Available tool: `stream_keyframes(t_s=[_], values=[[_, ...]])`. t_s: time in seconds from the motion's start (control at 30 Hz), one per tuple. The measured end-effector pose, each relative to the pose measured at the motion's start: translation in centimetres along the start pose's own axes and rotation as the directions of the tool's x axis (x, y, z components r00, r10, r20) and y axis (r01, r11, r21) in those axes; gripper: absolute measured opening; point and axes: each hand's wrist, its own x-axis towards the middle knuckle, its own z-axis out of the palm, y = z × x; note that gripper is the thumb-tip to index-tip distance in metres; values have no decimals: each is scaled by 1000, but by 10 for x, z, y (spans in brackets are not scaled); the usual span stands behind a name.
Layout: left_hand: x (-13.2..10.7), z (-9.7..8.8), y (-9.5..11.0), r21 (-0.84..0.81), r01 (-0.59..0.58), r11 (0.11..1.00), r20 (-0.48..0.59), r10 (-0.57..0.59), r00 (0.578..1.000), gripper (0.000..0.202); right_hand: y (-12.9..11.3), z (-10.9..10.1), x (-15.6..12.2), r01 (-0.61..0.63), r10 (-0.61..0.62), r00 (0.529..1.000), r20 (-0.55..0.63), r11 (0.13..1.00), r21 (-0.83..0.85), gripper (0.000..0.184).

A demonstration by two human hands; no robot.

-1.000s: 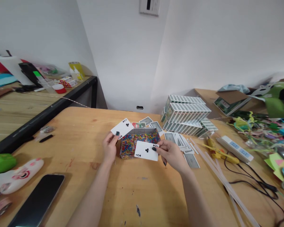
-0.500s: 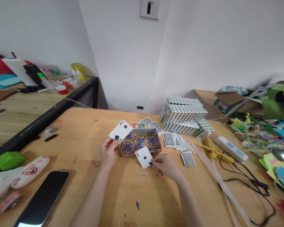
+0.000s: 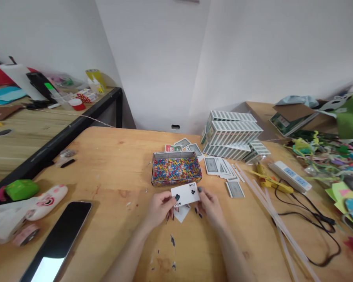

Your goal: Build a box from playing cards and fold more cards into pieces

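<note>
Phone (image 3: pixel 61 227): flat on the tabletop (image 3: pixel 120 160), screen up, at the person's near left
Lower card (image 3: pixel 181 215): partly covered, one corner pointing towards the person; whether it lies on the wood or is held, I cannot tell
Left hand (image 3: pixel 159 205): grasping the two of clubs (image 3: pixel 184 194) by its left end, thumb across the face
Right hand (image 3: pixel 210 203): thumb at the right end of that same card, fingers curled lower down; gripping or merely touching, I cannot tell
Card position: the two of clubs sits face towards the person between both hands, over the lower card and just on the near side of the patterned box (image 3: pixel 170 172)
Patterned box: open at the top, multicoloured inside
Face-down cards (image 3: pixel 211 165): spread to the right of the patterned box
Yellow glue gun (image 3: pixel 264 178): beyond the pale sticks (image 3: pixel 272 219), near the white power strip (image 3: pixel 290 174)
Striped boxes (image 3: pixel 235 133): stacked towards the back right, in front of the white wall (image 3: pixel 164 70)
</note>
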Motion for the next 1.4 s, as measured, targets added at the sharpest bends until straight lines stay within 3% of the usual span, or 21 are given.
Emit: stream_keyframes(t_s=[0.07,0.13,0.23,0.3,0.5,0.57,0.7,0.77,0.93,1.03,1.17,1.4], values=[[0,0,-1,-2,5,1000,-39,-5,999,29,0,8,-4,62,-65,997,-35,996,-70,34],[-3,-1,1,3,3,1000,-33,-3,999,28,1,18,-7,133,-150,977,-151,984,-116,32],[-9,-2,7,-85,-6,996,151,19,988,27,2,27,-11,214,-246,936,-253,966,-145,30],[-11,-3,10,-185,11,983,264,39,964,29,3,30,-13,221,-241,933,-266,970,-104,30],[-3,-4,6,-320,68,945,301,33,953,33,5,29,-12,120,-88,987,-137,960,251,27],[2,-4,4,-339,72,938,245,14,969,34,5,30,-10,108,-78,989,-122,957,268,28],[7,-1,2,-334,46,941,156,7,988,59,3,36,-12,131,-122,989,-79,984,121,25],[6,0,2,-312,16,950,137,29,990,53,1,41,-15,137,-135,990,-45,989,56,23],[2,1,2,-190,-68,979,-39,62,997,29,-1,48,-18,136,-136,991,-4,991,-1,18],[3,1,1,-146,-99,984,-102,85,991,17,0,48,-16,114,-117,992,55,992,56,23],[5,2,4,-127,-149,981,-200,122,972,18,1,44,-13,66,-103,986,132,963,261,36],[2,6,5,-59,-243,968,-193,228,954,23,7,38,-9,92,-125,990,59,916,390,28]])
